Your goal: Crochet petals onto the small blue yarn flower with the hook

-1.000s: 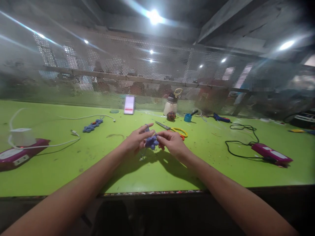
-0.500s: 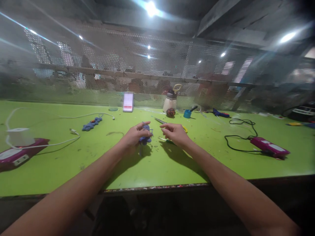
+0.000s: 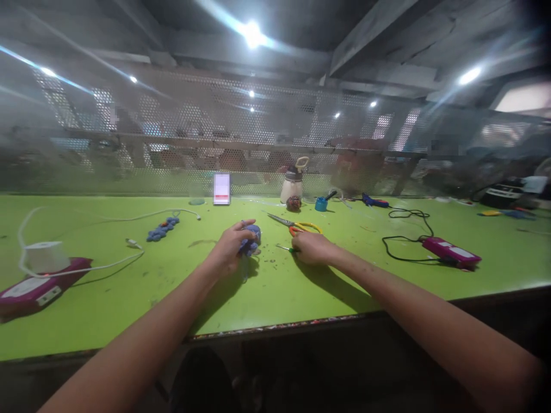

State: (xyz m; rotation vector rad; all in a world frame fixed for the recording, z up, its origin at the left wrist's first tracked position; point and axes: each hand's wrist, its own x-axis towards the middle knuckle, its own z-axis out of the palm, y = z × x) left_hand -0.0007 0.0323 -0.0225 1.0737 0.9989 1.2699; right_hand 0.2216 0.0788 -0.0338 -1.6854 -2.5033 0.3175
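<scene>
As seen from the head camera: one view only, looking forward and down over a green bench (image 3: 129, 287).
Left hand (image 3: 228, 249): curled around a blue crochet piece (image 3: 250, 240), gripping it just above the bench, thumb side up.
Right hand (image 3: 312, 249): lowered to the bench, knuckles up, fingers folded over a thin green-handled hook (image 3: 287, 248); cannot tell whether pinched or only touched.
Crochet piece: mid-bench, left of the right hand, near but apart from it; a strand hangs below.
Risk, hook: judged likely to slip or roll off the fingertips, being thin and flat on a smooth top.
Risk, yarn: judged liable to loosen or snag if tugged, with the dangling strand close to the bench.
Risk, scissors (image 3: 297, 226): blades lying open just beyond the right hand; a careless reach could catch them.
Arm pose: both forearms stretched forward from the near edge, converging; left wrist raised slightly, right wrist flat.
Far left: second blue crochet strip (image 3: 162, 228), white cable (image 3: 107, 261), magenta device (image 3: 38, 284).
Far right: another magenta device (image 3: 451, 252) with black cord.
</scene>
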